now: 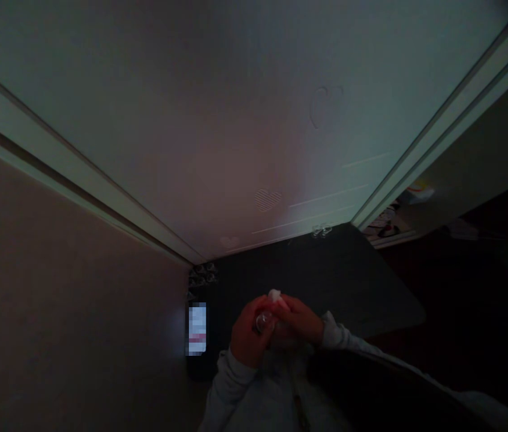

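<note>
In the dim light, my left hand (248, 336) is closed around a small clear round piece (262, 322) that looks like glass or plastic. Close beside it, my right hand (304, 321) pinches a small pinkish-white glowing thing (275, 296), whose kind I cannot make out. Both hands meet above the near part of a dark tabletop (321, 270). Whether the two pieces touch is hidden by the fingers.
Several small clear pieces (202, 275) stand at the table's left back corner. A bright screen (197, 329) lies along the left edge. More clear pieces (322, 230) sit by the pale panel (236, 150) with heart shapes. A brown wall (78, 288) rises on the left.
</note>
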Available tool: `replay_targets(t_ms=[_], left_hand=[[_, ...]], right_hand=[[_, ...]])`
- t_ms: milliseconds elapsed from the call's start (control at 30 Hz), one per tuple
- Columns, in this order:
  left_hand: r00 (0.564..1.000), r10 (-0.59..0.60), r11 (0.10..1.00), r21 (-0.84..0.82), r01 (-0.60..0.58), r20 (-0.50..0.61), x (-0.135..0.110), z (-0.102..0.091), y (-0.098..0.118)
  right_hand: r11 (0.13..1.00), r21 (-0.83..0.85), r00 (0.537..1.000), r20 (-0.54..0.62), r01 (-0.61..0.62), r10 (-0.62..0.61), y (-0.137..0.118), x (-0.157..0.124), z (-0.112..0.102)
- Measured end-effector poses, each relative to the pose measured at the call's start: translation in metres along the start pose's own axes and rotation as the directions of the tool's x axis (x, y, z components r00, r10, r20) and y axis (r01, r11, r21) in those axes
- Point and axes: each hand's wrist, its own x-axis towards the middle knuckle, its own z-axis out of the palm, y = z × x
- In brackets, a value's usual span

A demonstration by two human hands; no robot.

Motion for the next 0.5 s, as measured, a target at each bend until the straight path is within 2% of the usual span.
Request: replay_targets(t_ms=[167, 333, 500], left_hand=[[0.995, -0.074, 0.99, -0.127, 0.065, -0.062, 0.003, 0.002, -0.001], [0.965, -0.24, 0.943, -0.261, 0.205, -0.109, 0.001, 0.006, -0.012], [0.925, -0.356, 0.891, -0.35, 0.291, -0.136, -0.001, 0.001, -0.021]], right_hand=[[0.998, 0.044, 0.999, -0.007, -0.052, 0.052, 0.001, 0.0, -0.001], [0.988, 0.101, 0.993, -0.003, -0.114, 0.114, 0.008, 0.001, 0.0], [0.986, 0.152, 0.992, -0.086, -0.074, 0.087, 0.008, 0.003, -0.004]])
